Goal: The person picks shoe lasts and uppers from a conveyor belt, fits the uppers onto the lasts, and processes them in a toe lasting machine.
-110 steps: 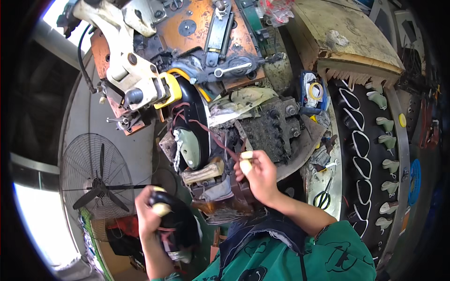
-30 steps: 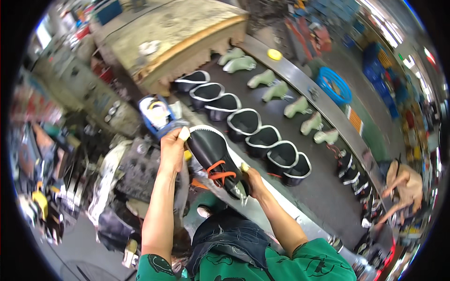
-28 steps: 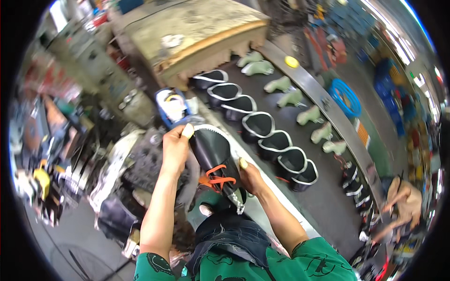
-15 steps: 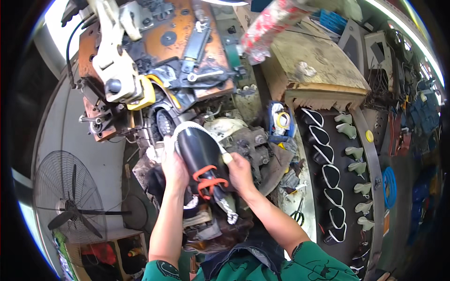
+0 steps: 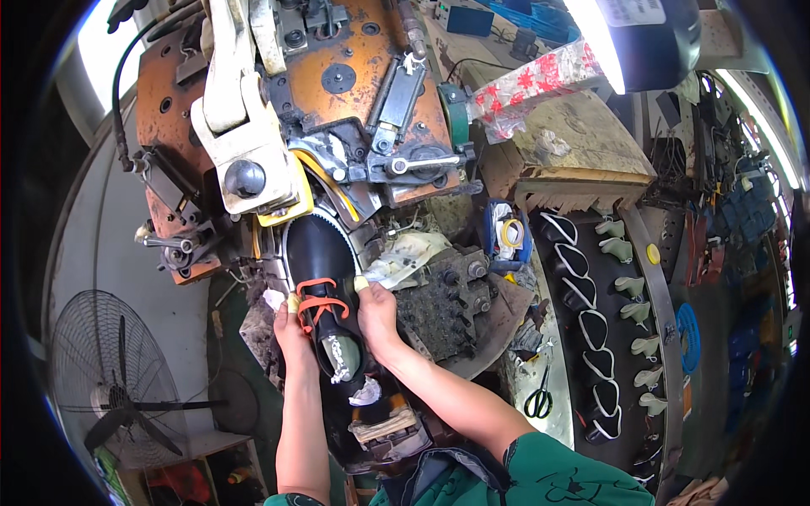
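A black shoe upper [image 5: 316, 249] with a pale rim lies toe-forward beneath the head of an orange-brown machine [image 5: 337, 76]. An orange strap or band [image 5: 319, 302] crosses its middle, and a greenish-grey last end with crumpled white material [image 5: 342, 356] shows at the near opening. My left hand [image 5: 294, 337] grips the shoe's left side, its fingers partly hidden. My right hand [image 5: 380, 322] is closed on the right side, the thumb in a pale yellow cover. Just beyond the toe hangs the machine's yellow-edged white arm [image 5: 253, 181].
A large fan [image 5: 118, 388] stands at the left. To the right, several white-rimmed black uppers [image 5: 595, 329] and grey-green lasts [image 5: 633, 312] line a dark rack. Black scissors [image 5: 538, 401] lie nearer me. A worn wooden box [image 5: 582, 152] and a lamp [image 5: 641, 42] are at upper right.
Both hands have moved the shoe forward and left, turning its toe straight under the machine head. My view has shifted, and the lamp now shows at upper right.
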Demonstrator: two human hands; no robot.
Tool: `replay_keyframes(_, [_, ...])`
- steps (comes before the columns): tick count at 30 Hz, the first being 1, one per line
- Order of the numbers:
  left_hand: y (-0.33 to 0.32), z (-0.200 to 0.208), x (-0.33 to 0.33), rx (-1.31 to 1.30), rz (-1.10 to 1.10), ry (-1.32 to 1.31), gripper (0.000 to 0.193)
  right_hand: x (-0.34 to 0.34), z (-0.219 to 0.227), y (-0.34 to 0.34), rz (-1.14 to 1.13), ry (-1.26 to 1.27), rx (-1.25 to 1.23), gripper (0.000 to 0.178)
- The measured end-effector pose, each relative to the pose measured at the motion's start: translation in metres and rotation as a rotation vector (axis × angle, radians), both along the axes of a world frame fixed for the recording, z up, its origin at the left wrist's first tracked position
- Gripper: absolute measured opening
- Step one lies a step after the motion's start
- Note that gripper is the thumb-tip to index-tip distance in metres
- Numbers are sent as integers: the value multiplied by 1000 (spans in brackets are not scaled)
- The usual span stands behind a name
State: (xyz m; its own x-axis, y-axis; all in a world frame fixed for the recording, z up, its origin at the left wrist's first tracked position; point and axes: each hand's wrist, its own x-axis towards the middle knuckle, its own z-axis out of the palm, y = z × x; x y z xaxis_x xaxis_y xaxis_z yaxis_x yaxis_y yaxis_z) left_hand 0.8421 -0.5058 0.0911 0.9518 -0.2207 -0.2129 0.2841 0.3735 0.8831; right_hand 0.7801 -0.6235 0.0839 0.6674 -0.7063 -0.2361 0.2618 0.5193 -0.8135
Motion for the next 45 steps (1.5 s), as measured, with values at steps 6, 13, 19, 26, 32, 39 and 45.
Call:
replay_keyframes(6, [5, -11, 8, -6, -37, -45, 28, 5, 11, 8, -87, -8, 13, 19])
replay_keyframes(13, [-5, 7, -14, 39, -19, 5, 27, -2, -1, 2, -58, 76, -15, 18])
replay_keyframes(19, [4, -13, -11, -36, 20, -6, 25, 3, 1, 6, -43, 180, -205, 20])
replay_keyframes(26, [88, -136, -88, 565, -647, 313, 44, -65, -29, -28, 54, 139, -25, 16])
replay_keyframes(32, [133, -218, -154, 435, -630, 603, 28, -111, -77, -85, -5, 409, -217, 16])
replay_keyframes(39, [128, -189, -172, 692, -540, 204, 25, -108, -54, -74, 36, 391, -541, 15])
replay_keyframes(45, [154, -74, -159, 862, -145, 25, 27, -134, -20, -62, 139, 159, -537, 12])
